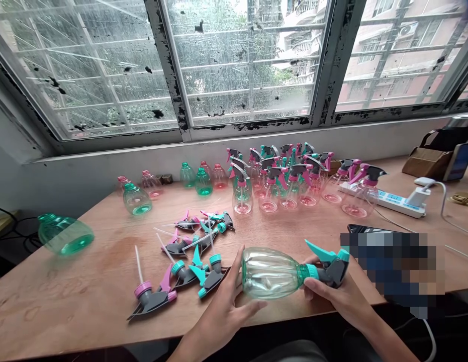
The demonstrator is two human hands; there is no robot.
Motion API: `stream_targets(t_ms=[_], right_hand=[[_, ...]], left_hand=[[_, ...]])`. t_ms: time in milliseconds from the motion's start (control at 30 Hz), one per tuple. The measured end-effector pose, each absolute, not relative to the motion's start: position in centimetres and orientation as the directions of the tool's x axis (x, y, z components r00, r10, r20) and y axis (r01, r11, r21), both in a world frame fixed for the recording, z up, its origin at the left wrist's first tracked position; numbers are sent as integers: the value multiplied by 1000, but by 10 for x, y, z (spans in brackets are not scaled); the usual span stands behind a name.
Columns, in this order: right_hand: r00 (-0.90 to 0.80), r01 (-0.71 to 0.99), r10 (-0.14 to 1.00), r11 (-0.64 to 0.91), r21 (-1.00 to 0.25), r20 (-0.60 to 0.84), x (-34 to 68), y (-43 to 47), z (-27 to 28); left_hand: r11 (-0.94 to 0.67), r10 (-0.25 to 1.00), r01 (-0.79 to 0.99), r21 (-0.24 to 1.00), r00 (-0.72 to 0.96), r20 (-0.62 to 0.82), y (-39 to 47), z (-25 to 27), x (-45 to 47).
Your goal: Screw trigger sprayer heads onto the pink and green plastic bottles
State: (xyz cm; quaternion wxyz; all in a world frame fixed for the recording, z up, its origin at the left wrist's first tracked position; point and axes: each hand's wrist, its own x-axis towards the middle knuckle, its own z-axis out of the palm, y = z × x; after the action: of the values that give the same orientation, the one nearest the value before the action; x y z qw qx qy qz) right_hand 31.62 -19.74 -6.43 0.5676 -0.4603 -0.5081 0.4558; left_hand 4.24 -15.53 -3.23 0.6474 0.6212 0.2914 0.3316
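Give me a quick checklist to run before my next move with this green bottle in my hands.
1. Right hand gripping at the collar of the teal sprayer head: ok.
2. Left hand at the base of the green bottle: ok, though firmness cannot tell.
3. Sprayer head at the bottle's neck: ok.
4. Collar fully tight: cannot tell.
5. Bottle upright: not ok, it is on its side.
6. Loose sprayer heads apart from the standing bottles with sprayers: ok.
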Motion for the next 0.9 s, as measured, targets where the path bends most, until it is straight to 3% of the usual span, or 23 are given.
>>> stream_targets(t_ms=[267, 567, 900], right_hand=[[57, -94, 988, 151, -984, 147, 314, -199, -66], [107, -85, 984, 152, -985, 143, 312, -200, -60], [90, -95, 988, 130, -987, 122, 311, -201, -60]], left_hand=[[110, 807, -112, 988, 590, -23, -157, -28, 44], [-21, 790, 2, 1000, 613, 16, -156, -30, 39], [12, 774, -19, 1000, 633, 3, -158, -23, 38]])
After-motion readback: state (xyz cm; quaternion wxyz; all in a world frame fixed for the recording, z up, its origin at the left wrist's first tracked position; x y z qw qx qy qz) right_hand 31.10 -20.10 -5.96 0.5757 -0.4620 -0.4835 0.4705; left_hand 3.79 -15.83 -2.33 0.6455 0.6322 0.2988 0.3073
